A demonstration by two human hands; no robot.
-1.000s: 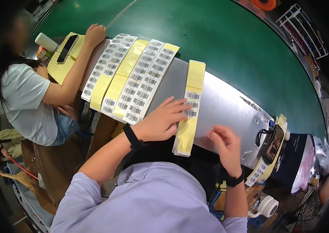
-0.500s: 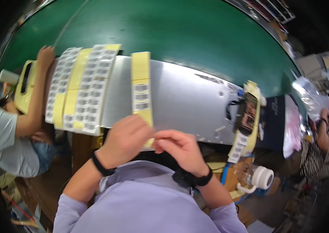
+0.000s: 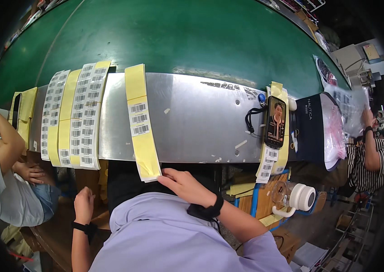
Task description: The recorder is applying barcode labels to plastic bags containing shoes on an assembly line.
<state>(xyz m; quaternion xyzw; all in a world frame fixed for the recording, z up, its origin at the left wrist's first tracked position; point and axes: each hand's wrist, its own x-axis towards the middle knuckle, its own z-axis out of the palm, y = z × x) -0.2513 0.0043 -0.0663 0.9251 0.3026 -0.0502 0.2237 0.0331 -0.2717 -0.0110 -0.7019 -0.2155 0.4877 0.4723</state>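
Right-hand grip (image 3: 187, 187), narrow, pinches the lower end of the label strip (image 3: 140, 121), left of frame centre; its long axis runs upward, leaning left. Left hand (image 3: 84, 203), contents unclear: farther off, lower left.

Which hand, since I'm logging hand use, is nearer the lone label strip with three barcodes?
Right: the right hand is at the lower right corner of the label strip, while the left hand is apart from it, lower down and to its left.
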